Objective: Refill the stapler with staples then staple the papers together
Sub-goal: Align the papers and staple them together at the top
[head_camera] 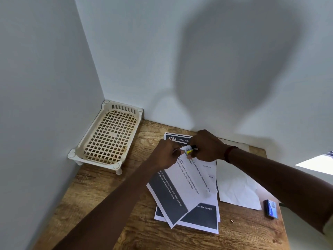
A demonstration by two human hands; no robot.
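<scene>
Right hand (207,147) curls round a small stapler (191,149). It is black and yellow and mostly hidden by fingers. Left hand (165,154) pinches the far corner of the papers (185,183), just beside the stapler's mouth. That corner lies between the two hands, and the sheets' long axis runs from it back toward the person. Whether the corner sits inside the mouth: cannot tell.

The sheets are printed, with grey bands, fanned unevenly on a rough wood-grain table (111,195). A blue staple box (270,208) lies well right. A cream lattice tray (79,147) sits in the corner.
</scene>
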